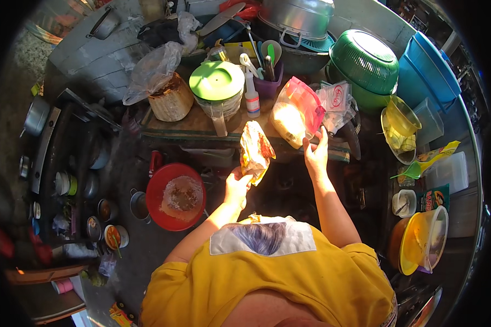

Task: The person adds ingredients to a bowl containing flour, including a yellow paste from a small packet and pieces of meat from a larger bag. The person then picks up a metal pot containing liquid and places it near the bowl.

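My left hand (237,187) grips the lower end of a crumpled plastic packet (254,149), yellowish with red-brown patches and lit by strong sun. The packet stands up in front of the wooden table's near edge. On the table (237,138), a clear and pink-red plastic bag (288,120) of pale contents leans at a slant. At its lower right corner is my right hand (317,157), thumb and fingers apart; whether the fingertips touch the bag is hard to see. Below and left of my left hand, a red basin (152,204) holds whitish powder (183,194) with a brownish middle.
A blender jug with a green lid (217,81), a wooden block (170,100) and a small bottle (251,98) stand along the table. Green basins (364,61) and a blue tub (427,69) are back right. Pots and containers crowd the left; yellow bowls (413,241) stand right.
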A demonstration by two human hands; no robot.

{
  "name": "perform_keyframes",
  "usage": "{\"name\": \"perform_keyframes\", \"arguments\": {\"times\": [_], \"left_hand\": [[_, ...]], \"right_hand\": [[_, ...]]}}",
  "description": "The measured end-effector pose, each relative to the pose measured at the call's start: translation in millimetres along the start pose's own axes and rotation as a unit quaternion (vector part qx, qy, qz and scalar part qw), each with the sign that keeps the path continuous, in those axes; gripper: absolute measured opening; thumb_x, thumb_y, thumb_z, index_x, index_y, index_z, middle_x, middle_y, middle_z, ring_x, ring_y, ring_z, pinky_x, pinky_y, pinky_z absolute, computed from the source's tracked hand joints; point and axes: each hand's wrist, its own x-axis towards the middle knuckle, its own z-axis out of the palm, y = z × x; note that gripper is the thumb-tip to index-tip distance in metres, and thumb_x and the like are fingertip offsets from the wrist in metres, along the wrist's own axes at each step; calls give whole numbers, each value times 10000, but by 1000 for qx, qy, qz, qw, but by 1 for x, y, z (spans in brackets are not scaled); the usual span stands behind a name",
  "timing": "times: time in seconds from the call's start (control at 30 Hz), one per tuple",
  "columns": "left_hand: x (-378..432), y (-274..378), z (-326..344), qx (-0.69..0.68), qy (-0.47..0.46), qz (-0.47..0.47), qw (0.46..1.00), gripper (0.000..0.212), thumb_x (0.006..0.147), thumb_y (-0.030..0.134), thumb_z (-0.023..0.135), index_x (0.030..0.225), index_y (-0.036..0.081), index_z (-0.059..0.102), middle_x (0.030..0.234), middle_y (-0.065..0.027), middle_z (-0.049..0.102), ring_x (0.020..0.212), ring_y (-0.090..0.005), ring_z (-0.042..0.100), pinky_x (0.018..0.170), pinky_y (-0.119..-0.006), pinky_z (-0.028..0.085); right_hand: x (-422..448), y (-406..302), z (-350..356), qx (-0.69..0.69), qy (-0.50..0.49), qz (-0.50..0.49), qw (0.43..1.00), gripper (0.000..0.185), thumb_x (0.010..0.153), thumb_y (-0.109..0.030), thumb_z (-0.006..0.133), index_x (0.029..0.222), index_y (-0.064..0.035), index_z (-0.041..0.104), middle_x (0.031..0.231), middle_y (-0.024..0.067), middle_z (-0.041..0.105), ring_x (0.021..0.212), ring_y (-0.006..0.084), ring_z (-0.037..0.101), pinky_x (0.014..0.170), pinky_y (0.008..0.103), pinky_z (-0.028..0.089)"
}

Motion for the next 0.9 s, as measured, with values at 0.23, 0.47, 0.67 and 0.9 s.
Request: {"name": "perform_keyframes", "arguments": {"times": [0.23, 0.47, 0.67, 0.9], "left_hand": [[-8, 9, -3, -55, -42, -53, 996, 198, 779, -36, 518, 965, 31, 530, 815, -11, 563, 526, -25, 449, 447, -132, 370], [-26, 4, -22, -13, -119, -74, 990, 133, 799, 93, 606, 928, 98, 573, 770, 36, 561, 606, -28, 445, 557, -179, 367], [-43, 24, -77, 92, -55, -38, 993, 214, 765, 157, 663, 926, 51, 572, 803, 3, 590, 705, -73, 526, 664, -208, 427], [-64, 78, -128, 74, -98, 21, 992, 835, 558, 410, 795, 1192, 39, 400, 1121, -123, 494, 982, -173, 513, 788, -313, 453]], "right_hand": [[-65, -41, -8, 241, -236, 216, 916, 757, 808, -232, 606, 1369, -102, 114, 1316, 144, 301, 988, 177, 492, 774, 316, 440], [-77, -71, 26, 258, -536, 253, 763, 415, 820, -294, 587, 1156, -77, 474, 1078, 49, 521, 966, 139, 490, 816, 302, 408], [-118, -80, 71, 183, -502, 106, 839, 203, 846, -135, 546, 1031, -55, 564, 948, 75, 568, 822, 157, 540, 751, 287, 433], [-125, -108, 109, 116, -701, 131, 691, 306, 886, -210, 468, 1132, -29, 487, 999, 99, 578, 804, 168, 599, 660, 278, 488]]}}
